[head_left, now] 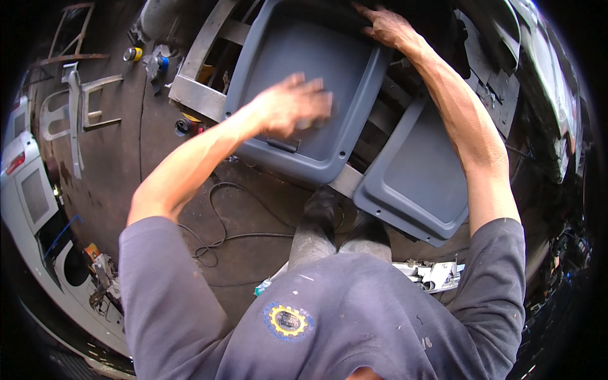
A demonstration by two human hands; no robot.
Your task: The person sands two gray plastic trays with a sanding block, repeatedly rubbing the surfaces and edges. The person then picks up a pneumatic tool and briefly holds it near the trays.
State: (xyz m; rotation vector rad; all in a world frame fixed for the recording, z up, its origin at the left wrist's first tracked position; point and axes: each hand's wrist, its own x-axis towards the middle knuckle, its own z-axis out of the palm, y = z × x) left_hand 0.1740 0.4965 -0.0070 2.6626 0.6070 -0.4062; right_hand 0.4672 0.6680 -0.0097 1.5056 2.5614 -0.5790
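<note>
A gray tray (304,54) on a metal frame (197,94)

The right hand (387,26), fingers spread, is at its far corner. The left hand (292,106) is a blur over it; I can't tell what it holds. Best to hold the tray still and use smooth, even strokes.

Big gray tray (297,54) is laid on a metal frame (196,93), right hand (384,27) parked at its far right corner, left hand (293,106) caught super blurry over the inside. Second tray (427,168) is set alongside.

Plain blue-grey trays (310,57), dark grey shirt (361,304), yellow-and-blue emblem (288,321)
</note>
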